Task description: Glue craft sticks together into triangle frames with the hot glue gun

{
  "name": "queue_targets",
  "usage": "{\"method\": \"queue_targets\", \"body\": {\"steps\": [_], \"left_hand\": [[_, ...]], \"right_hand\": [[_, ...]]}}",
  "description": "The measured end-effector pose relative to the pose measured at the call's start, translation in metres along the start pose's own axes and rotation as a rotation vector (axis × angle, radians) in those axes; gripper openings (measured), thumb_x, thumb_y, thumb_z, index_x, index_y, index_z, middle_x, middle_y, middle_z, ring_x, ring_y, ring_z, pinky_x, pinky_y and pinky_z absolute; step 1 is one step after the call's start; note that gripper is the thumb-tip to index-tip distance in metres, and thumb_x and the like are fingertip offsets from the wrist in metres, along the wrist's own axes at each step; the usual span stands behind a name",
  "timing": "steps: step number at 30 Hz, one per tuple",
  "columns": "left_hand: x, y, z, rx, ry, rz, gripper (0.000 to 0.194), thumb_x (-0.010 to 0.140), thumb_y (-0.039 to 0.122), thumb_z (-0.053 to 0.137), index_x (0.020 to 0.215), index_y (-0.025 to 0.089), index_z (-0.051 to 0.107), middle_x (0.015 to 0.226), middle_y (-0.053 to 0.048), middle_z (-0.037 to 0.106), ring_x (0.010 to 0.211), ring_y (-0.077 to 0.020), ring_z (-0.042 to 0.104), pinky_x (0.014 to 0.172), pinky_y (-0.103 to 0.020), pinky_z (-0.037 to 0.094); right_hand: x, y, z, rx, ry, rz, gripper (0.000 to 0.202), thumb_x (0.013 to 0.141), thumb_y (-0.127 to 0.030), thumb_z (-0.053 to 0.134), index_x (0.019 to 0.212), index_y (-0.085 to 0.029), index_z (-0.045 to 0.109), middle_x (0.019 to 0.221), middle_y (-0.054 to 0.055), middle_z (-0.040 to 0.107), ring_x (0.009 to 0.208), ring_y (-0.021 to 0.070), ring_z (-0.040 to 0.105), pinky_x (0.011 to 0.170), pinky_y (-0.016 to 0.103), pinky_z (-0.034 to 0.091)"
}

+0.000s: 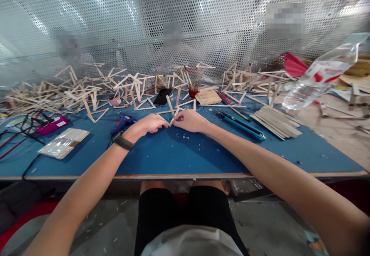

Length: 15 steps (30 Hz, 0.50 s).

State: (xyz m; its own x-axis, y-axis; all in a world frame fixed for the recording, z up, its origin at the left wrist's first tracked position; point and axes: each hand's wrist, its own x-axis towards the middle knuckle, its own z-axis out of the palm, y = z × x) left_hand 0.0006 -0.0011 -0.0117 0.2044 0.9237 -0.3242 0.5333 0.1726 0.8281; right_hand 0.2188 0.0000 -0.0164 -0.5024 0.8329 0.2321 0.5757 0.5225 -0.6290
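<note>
Over the middle of the blue tabletop, my two hands meet fingertip to fingertip. My left hand, with a dark band on its wrist, pinches a wooden craft stick mostly covered by the fingers. Between thumb and fingers, my right hand grips another wooden craft stick that points up and away. The two sticks seem to meet at the fingertips, though the joint itself is hidden. A blue glue gun lies just left of my left wrist.
Joined sticks are heaped along the perforated metal screen. A blue utility knife and loose flat sticks lie to the right, beyond them a plastic bottle. Left are a purple power strip and a clear packet.
</note>
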Motion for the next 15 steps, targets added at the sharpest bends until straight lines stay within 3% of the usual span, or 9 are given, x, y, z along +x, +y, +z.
{"method": "queue_targets", "body": {"steps": [15], "left_hand": [[-0.0037, 0.0089, 0.0031, -0.003, -0.001, -0.007, 0.008, 0.072, 0.023, 0.073, 0.071, 0.015, 0.07, 0.048, 0.008, 0.03, 0.041, -0.0059, 0.021, 0.046, -0.027, 0.01]], "right_hand": [[0.0009, -0.0017, -0.0004, -0.007, 0.011, 0.003, 0.016, 0.08, -0.028, 0.068, 0.079, -0.018, 0.08, 0.072, 0.0, 0.073, 0.06, 0.0113, 0.056, 0.063, 0.025, 0.038]]}}
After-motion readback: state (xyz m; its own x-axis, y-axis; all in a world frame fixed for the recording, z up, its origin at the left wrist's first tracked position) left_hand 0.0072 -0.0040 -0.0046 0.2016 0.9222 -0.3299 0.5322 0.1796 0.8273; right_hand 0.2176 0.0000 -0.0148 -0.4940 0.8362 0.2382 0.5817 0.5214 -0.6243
